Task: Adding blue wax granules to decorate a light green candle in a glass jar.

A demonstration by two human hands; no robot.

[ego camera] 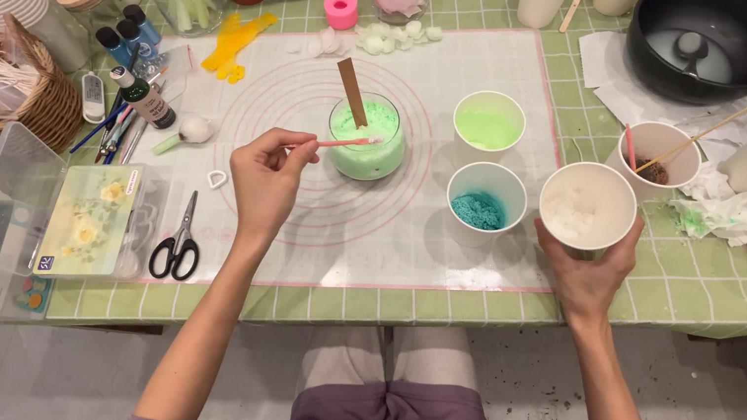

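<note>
A green-and-white checked cloth covers the tabletop (681, 289), which spans the frame to its near edge. Below it lies a pale grey, speckled stone-like floor (516, 383), glossy with soft reflections of overhead light.

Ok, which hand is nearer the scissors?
Left. The left hand is just up and right of the scissors, holding a pink stick. The right hand holds a paper cup far to the right.

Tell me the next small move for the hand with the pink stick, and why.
Probably dip the pink stick a little deeper into the glass of green wax: the left hand holds its tip at the surface, while the right hand only holds the white paper cup.
</note>
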